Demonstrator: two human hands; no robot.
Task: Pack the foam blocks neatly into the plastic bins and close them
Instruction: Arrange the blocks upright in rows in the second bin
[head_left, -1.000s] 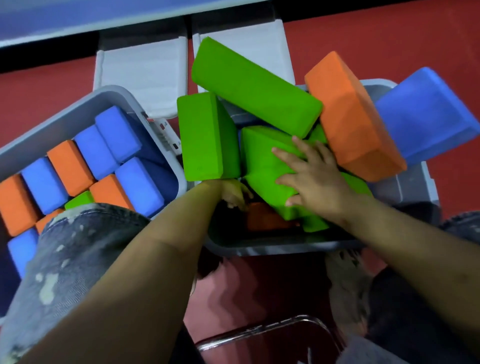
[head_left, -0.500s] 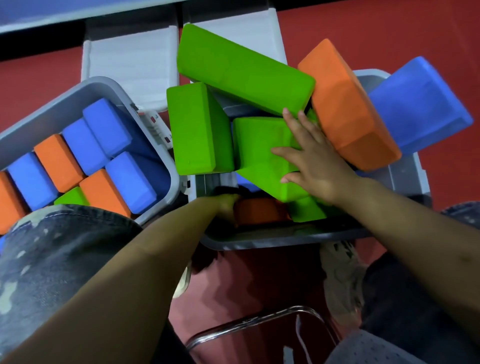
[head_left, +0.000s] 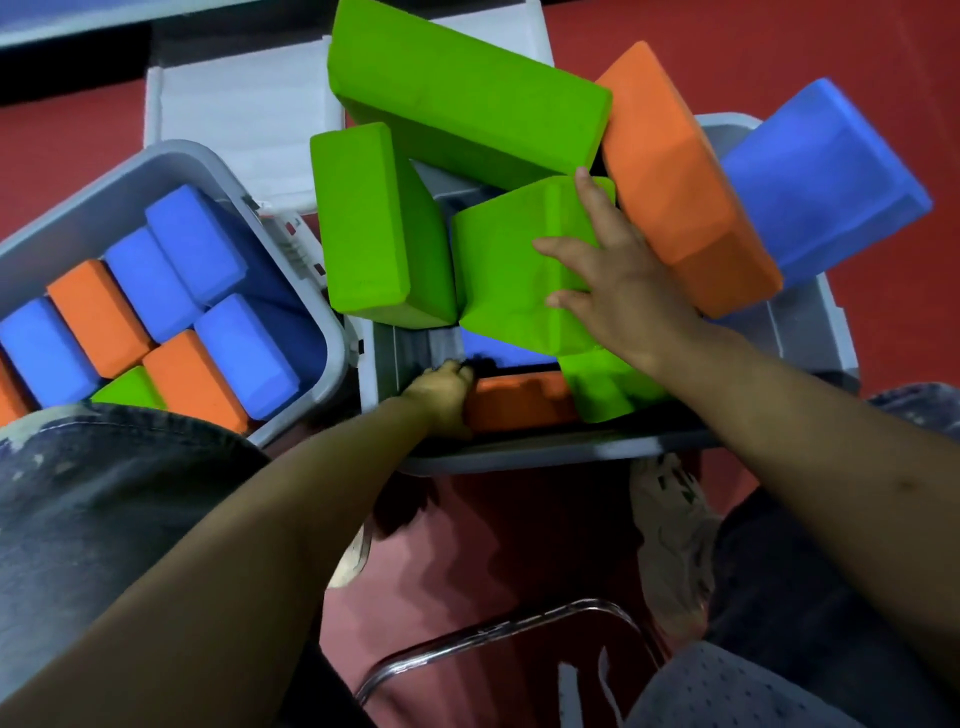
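Foam blocks are crowding the grey plastic bin (head_left: 519, 457) at centre, leaving little open room inside it. Right hand (head_left: 618, 280) is lying flat with fingers (head_left: 556, 248) spread wide on a tilted green block (head_left: 509, 275), pressing its matte top face. Left hand (head_left: 441, 395) is reaching down into the narrow gap at the bin's 9 o'clock wall, fingers curling around the end of an orange block (head_left: 519, 402) lying low inside. A long green block (head_left: 467, 98) is sticking out past the rim at 12 o'clock, an upright green block (head_left: 369, 223) is standing beside it, and a chamfered orange slab (head_left: 675, 182) and a blue block (head_left: 821, 176) are leaning over the 2 o'clock edge. At 9 o'clock, a second grey bin (head_left: 104, 182) with rounded corners is holding blue and orange blocks packed in snug rows. White lids (head_left: 239, 119) are lying on the red floor (head_left: 52, 135) behind
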